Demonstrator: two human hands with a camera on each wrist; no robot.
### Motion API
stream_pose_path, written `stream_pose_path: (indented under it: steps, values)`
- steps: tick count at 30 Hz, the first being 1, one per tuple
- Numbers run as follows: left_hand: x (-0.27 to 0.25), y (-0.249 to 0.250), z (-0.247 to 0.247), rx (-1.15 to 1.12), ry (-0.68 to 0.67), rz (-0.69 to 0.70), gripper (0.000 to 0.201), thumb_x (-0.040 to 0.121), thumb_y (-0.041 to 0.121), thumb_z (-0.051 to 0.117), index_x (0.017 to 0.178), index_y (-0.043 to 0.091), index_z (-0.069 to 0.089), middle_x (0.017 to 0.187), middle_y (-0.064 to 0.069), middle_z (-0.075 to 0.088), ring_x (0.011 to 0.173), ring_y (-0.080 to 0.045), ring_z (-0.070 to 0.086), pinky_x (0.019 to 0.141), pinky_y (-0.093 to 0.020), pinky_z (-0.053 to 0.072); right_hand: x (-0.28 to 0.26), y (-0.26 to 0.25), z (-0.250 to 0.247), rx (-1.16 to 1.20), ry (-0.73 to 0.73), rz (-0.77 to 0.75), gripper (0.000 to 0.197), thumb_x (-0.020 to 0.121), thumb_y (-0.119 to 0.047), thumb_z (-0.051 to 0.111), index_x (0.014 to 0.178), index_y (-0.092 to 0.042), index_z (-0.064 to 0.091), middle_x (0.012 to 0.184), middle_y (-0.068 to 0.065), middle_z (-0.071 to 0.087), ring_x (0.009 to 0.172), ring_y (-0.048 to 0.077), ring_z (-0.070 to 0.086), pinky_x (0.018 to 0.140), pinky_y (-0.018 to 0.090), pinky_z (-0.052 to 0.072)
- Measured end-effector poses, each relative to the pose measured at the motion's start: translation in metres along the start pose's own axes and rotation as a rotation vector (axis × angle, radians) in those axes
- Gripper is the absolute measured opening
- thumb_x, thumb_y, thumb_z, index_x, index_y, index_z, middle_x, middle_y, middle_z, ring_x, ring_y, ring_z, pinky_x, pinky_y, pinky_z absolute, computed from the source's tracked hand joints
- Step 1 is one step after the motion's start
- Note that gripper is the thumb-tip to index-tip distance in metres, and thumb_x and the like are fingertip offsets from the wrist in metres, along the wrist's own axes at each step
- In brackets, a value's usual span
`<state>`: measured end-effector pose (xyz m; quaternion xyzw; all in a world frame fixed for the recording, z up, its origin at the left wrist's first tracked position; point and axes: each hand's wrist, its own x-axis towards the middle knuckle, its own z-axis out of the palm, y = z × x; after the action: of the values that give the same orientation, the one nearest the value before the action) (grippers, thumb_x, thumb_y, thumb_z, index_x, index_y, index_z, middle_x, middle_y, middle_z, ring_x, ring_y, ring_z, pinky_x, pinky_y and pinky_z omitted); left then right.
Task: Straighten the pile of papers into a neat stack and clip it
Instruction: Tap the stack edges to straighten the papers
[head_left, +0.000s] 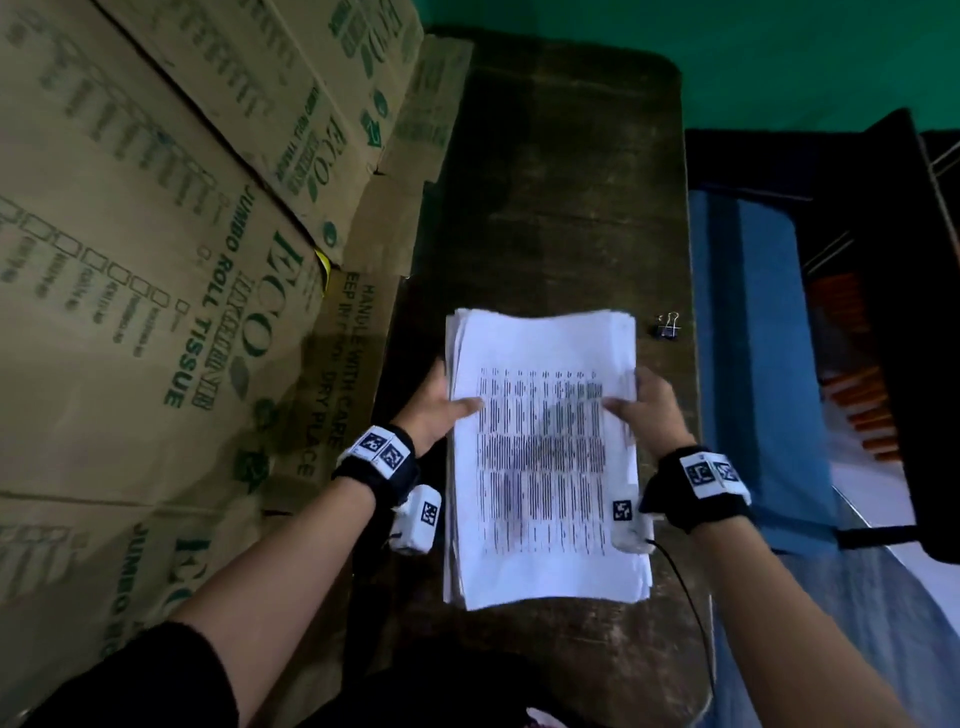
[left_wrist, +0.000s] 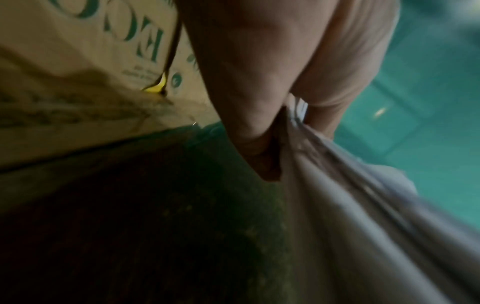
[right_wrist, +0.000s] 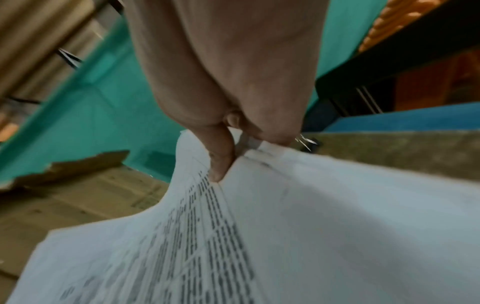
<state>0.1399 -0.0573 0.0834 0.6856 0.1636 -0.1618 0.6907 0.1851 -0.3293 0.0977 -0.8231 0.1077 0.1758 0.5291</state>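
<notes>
A pile of white printed papers (head_left: 543, 457) is held over the dark wooden table (head_left: 561, 208), its edges slightly fanned. My left hand (head_left: 441, 405) grips the pile's left edge, thumb on top and fingers underneath. My right hand (head_left: 641, 405) grips the right edge the same way. The left wrist view shows my left hand (left_wrist: 280, 123) pinching the sheets (left_wrist: 363, 226). In the right wrist view the thumb of my right hand (right_wrist: 223, 156) presses on the papers (right_wrist: 311, 236). A black binder clip (head_left: 666, 327) lies on the table just beyond the pile's far right corner, also glimpsed as the clip (right_wrist: 306, 142).
Large cardboard boxes (head_left: 156, 260) printed in green stand along the table's left side. A blue cloth (head_left: 753, 338) and a dark rack with orange items (head_left: 872, 389) lie to the right. A green wall (head_left: 675, 31) is behind the table.
</notes>
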Motion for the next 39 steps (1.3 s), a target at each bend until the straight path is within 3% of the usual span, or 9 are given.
stream_pose_path:
  steps: [7, 10, 15, 20, 27, 30, 32, 34, 39]
  values:
    - [0.033, -0.065, 0.011, 0.037, 0.168, -0.267, 0.05, 0.086, -0.002, 0.063, 0.131, 0.007, 0.045, 0.128, -0.015, 0.058, 0.113, -0.026, 0.057, 0.097, -0.039, 0.046, 0.034, 0.056, 0.032, -0.122, -0.044, 0.241, 0.038, 0.087, 0.005, 0.063, 0.123, 0.006, 0.051, 0.103, 0.013, 0.061, 0.081, 0.022, 0.059, 0.047, 0.016, 0.049]
    - [0.047, -0.072, 0.011, 0.157, 0.143, -0.329, 0.038, 0.094, 0.015, 0.053, 0.131, 0.008, 0.044, 0.132, -0.015, 0.055, 0.116, -0.028, 0.055, 0.103, -0.042, 0.043, 0.052, 0.073, 0.037, -0.142, -0.092, 0.317, 0.037, 0.087, -0.008, 0.066, 0.12, 0.003, 0.053, 0.109, 0.02, 0.066, 0.085, 0.024, 0.063, 0.074, 0.039, 0.058]
    - [0.064, -0.05, 0.011, 0.401, 0.242, -0.288, 0.038, 0.1, 0.023, 0.04, 0.13, 0.001, 0.038, 0.121, -0.021, 0.054, 0.105, -0.034, 0.055, 0.082, -0.031, 0.038, 0.064, 0.06, 0.046, -0.254, -0.04, 0.319, 0.064, 0.094, -0.044, 0.051, 0.138, -0.001, 0.035, 0.144, 0.021, 0.035, 0.137, 0.038, 0.03, 0.112, 0.048, 0.028]
    - [0.068, -0.047, 0.032, 0.468, 0.301, -0.313, 0.05, 0.102, 0.02, 0.034, 0.145, 0.0, 0.019, 0.152, -0.018, 0.026, 0.137, -0.032, 0.032, 0.111, -0.036, 0.027, 0.065, 0.052, 0.069, -0.392, -0.008, 0.299, 0.042, 0.103, -0.024, 0.035, 0.135, 0.004, 0.03, 0.146, 0.022, 0.023, 0.137, 0.042, 0.018, 0.11, 0.051, 0.022]
    - [0.063, -0.045, 0.029, 0.757, 0.439, -0.226, 0.05, 0.092, 0.021, 0.052, 0.137, 0.006, 0.034, 0.141, -0.021, 0.028, 0.13, -0.038, 0.029, 0.107, -0.045, 0.027, 0.067, 0.046, 0.057, -0.386, 0.124, 0.13, 0.061, 0.093, -0.018, 0.063, 0.14, 0.004, 0.03, 0.15, 0.026, 0.025, 0.141, 0.042, 0.021, 0.114, 0.049, 0.023]
    - [0.063, -0.044, 0.033, 0.646, 0.488, -0.133, 0.047, 0.087, 0.022, 0.063, 0.125, 0.003, 0.045, 0.128, -0.02, 0.046, 0.119, -0.036, 0.045, 0.099, -0.043, 0.04, 0.07, 0.046, 0.051, -0.348, 0.223, 0.097, 0.043, 0.083, -0.015, 0.074, 0.119, 0.001, 0.056, 0.119, 0.02, 0.062, 0.113, 0.034, 0.057, 0.091, 0.041, 0.05]
    - [0.063, -0.039, 0.032, 0.59, 0.498, -0.102, 0.039, 0.087, 0.018, 0.066, 0.12, 0.003, 0.052, 0.119, -0.017, 0.058, 0.112, -0.032, 0.055, 0.091, -0.037, 0.044, 0.071, 0.043, 0.048, -0.384, 0.26, 0.058, 0.021, 0.079, -0.014, 0.078, 0.082, -0.001, 0.062, 0.079, 0.013, 0.065, 0.077, 0.028, 0.061, 0.065, 0.031, 0.045]
    - [0.064, -0.033, 0.028, 0.54, 0.51, -0.103, 0.031, 0.085, 0.017, 0.069, 0.112, 0.005, 0.059, 0.106, -0.01, 0.065, 0.099, -0.025, 0.061, 0.082, -0.03, 0.045, 0.073, 0.04, 0.044, -0.394, 0.283, 0.041, 0.032, 0.077, -0.012, 0.078, 0.061, 0.0, 0.053, 0.058, 0.008, 0.05, 0.055, 0.022, 0.044, 0.054, 0.027, 0.031]
    - [0.072, -0.039, 0.021, 0.39, 0.479, -0.165, 0.021, 0.087, 0.017, 0.064, 0.105, 0.006, 0.062, 0.104, -0.014, 0.068, 0.094, -0.027, 0.065, 0.078, -0.029, 0.049, 0.072, 0.035, 0.036, -0.365, 0.273, 0.053, 0.01, 0.082, -0.009, 0.073, 0.08, 0.001, 0.073, 0.068, 0.012, 0.063, 0.066, 0.019, 0.054, 0.063, 0.025, 0.039]
